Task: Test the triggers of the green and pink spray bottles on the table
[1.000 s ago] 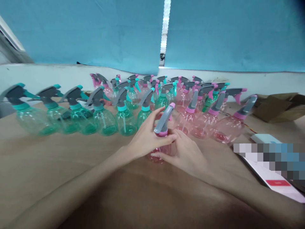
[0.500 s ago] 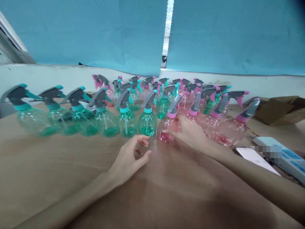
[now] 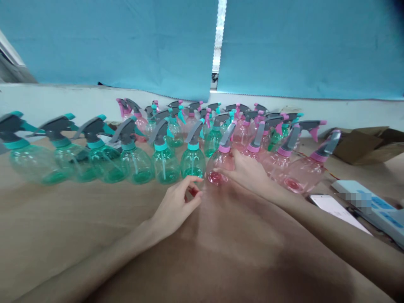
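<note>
My right hand (image 3: 249, 172) is wrapped round the side of a pink spray bottle (image 3: 219, 166) with a grey trigger, standing upright in the front row next to a green spray bottle (image 3: 192, 162). My left hand (image 3: 176, 206) rests on the brown table (image 3: 94, 219) just in front of these bottles, fingers loosely curled and apart, holding nothing.
A row of green spray bottles (image 3: 135, 162) runs to the left, pink spray bottles (image 3: 299, 172) to the right, with more rows behind. A white phone-like slab (image 3: 334, 208) and a pale blue box (image 3: 372, 206) lie at right, near brown cardboard (image 3: 362, 145). Blue curtains (image 3: 126, 42) hang behind.
A second ago both hands held the pink bottle near me. My right hand has carried it back into the front row, and my left hand let go and dropped to the table.
</note>
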Available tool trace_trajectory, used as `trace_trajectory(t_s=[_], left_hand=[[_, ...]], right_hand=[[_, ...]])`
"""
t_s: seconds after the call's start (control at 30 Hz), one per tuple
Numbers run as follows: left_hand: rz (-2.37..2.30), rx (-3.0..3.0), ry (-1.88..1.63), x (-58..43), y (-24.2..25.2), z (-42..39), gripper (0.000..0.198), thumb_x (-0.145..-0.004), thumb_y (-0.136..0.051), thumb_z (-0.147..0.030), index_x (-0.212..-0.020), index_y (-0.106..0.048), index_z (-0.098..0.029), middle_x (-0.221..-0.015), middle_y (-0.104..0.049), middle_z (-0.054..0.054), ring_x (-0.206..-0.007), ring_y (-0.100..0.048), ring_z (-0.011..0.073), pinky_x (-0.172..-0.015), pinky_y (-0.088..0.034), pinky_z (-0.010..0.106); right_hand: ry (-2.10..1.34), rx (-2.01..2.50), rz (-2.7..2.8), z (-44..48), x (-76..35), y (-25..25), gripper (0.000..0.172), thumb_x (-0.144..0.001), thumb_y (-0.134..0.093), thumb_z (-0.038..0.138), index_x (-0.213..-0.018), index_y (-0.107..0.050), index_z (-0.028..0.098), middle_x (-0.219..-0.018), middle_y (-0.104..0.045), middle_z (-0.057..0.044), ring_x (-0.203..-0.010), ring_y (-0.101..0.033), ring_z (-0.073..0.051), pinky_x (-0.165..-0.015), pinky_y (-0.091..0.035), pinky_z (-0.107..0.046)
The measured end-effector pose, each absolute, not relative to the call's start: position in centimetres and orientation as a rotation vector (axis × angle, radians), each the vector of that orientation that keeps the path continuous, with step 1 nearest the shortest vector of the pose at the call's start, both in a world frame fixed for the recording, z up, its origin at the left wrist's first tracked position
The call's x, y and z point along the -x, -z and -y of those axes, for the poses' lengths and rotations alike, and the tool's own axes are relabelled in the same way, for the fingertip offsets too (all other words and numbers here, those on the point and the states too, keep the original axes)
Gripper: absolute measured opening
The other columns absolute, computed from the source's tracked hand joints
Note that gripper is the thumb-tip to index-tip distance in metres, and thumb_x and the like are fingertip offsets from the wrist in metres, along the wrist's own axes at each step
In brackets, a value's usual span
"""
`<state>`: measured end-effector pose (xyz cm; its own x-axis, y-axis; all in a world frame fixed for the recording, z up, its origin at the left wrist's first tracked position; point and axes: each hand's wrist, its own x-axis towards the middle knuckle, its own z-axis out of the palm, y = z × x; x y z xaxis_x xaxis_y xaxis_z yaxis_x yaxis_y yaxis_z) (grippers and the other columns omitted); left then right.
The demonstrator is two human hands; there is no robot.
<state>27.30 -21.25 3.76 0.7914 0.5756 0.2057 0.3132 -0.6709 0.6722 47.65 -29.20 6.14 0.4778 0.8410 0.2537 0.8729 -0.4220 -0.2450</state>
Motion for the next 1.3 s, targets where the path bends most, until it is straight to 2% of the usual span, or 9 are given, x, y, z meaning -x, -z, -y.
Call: trace_trajectory(t_s=[0.1,0.2,0.6,0.77,0.83,0.93,1.0,1.1,1.3], left_hand=[[-0.711,-2.48,-0.367,-28.1,-3.9,20.6,0.043,-0.092,-0.048,-0.035,-0.135,-0.045,-0.027,-0.075,-0.061,-0.003,-0.065,-0.058,0.0176,-0.061,-0.04,0.028],[-0.745,-2.554,-0.278,-29.1,-4.0,20.3,0.05,-0.094,-0.046,-0.04,-0.142,-0.039,-0.029,-0.071,-0.061,-0.004,-0.062,-0.058,0.0181,-0.059,-0.037,0.027],[-0.678,-2.533,-0.275,-29.7,-4.3,21.2,0.047,-0.093,-0.046,-0.036,-0.139,-0.043,-0.025,-0.079,-0.066,-0.001,-0.066,-0.06,0.0181,-0.06,-0.039,0.028],[-0.651,-2.515,-0.312,-29.7,-4.4,21.4,0.042,-0.094,-0.046,-0.037,-0.134,-0.046,-0.025,-0.081,-0.065,-0.001,-0.069,-0.061,0.0189,-0.061,-0.04,0.029],[-0.647,-2.502,-0.308,-29.9,-4.5,21.5,0.04,-0.094,-0.046,-0.037,-0.132,-0.048,-0.025,-0.081,-0.065,-0.001,-0.071,-0.061,0.0194,-0.062,-0.04,0.029],[-0.623,-2.478,-0.314,-30.3,-4.7,21.8,0.035,-0.094,-0.047,-0.035,-0.127,-0.051,-0.025,-0.08,-0.064,-0.002,-0.071,-0.062,0.019,-0.064,-0.042,0.03],[-0.587,-2.46,-0.321,-30.8,-4.9,22.0,0.033,-0.093,-0.048,-0.034,-0.125,-0.052,-0.025,-0.08,-0.063,-0.002,-0.071,-0.062,0.0184,-0.065,-0.043,0.03],[-0.538,-2.447,-0.324,-31.5,-4.9,22.4,0.029,-0.093,-0.048,-0.032,-0.121,-0.053,-0.025,-0.08,-0.063,-0.003,-0.07,-0.061,0.0174,-0.066,-0.043,0.03],[-0.49,-2.453,-0.332,-32.5,-4.7,23.6,0.023,-0.092,-0.049,-0.031,-0.114,-0.055,-0.025,-0.079,-0.061,-0.003,-0.068,-0.059,0.0161,-0.065,-0.042,0.029]], right_hand=[[0.126,2.388,1.437,29.1,-47.6,-6.2,0.055,-0.082,-0.055,0.059,-0.112,-0.051,0.014,-0.094,-0.07,-0.016,-0.087,-0.068,-0.037,-0.059,-0.043,-0.036],[0.124,2.382,1.43,29.1,-47.5,-6.3,0.054,-0.081,-0.055,0.058,-0.112,-0.051,0.014,-0.096,-0.07,-0.017,-0.086,-0.068,-0.037,-0.058,-0.044,-0.036],[0.141,2.328,1.428,28.8,-47.6,-5.9,0.051,-0.083,-0.056,0.053,-0.111,-0.053,0.011,-0.099,-0.07,-0.019,-0.088,-0.068,-0.038,-0.061,-0.046,-0.038],[0.157,2.227,1.441,30.1,-47.7,-5.9,0.063,-0.084,-0.057,0.055,-0.13,-0.046,0.013,-0.119,-0.066,-0.016,-0.102,-0.065,-0.035,-0.072,-0.05,-0.04],[0.203,2.134,1.437,31.6,-48.3,-6.3,0.056,-0.086,-0.058,0.052,-0.129,-0.05,0.018,-0.125,-0.065,-0.012,-0.108,-0.063,-0.031,-0.079,-0.049,-0.04],[0.251,2.062,1.399,34.2,-49.9,-6.9,0.03,-0.088,-0.056,0.045,-0.105,-0.064,0.022,-0.105,-0.073,-0.005,-0.09,-0.068,-0.027,-0.075,-0.049,-0.037],[0.308,2.1,1.309,35.7,-51.1,-7.0,0.026,-0.088,-0.055,0.044,-0.094,-0.066,0.021,-0.097,-0.074,-0.005,-0.082,-0.068,-0.026,-0.073,-0.048,-0.038],[0.389,2.144,1.195,36.8,-52.5,-6.6,0.029,-0.085,-0.057,0.044,-0.095,-0.065,0.018,-0.098,-0.073,-0.01,-0.088,-0.067,-0.03,-0.074,-0.048,-0.041],[0.34,2.126,1.172,35.3,-53.5,-4.9,0.056,-0.085,-0.056,0.051,-0.125,-0.053,0.011,-0.122,-0.064,-0.02,-0.113,-0.059,-0.035,-0.088,-0.046,-0.047]])
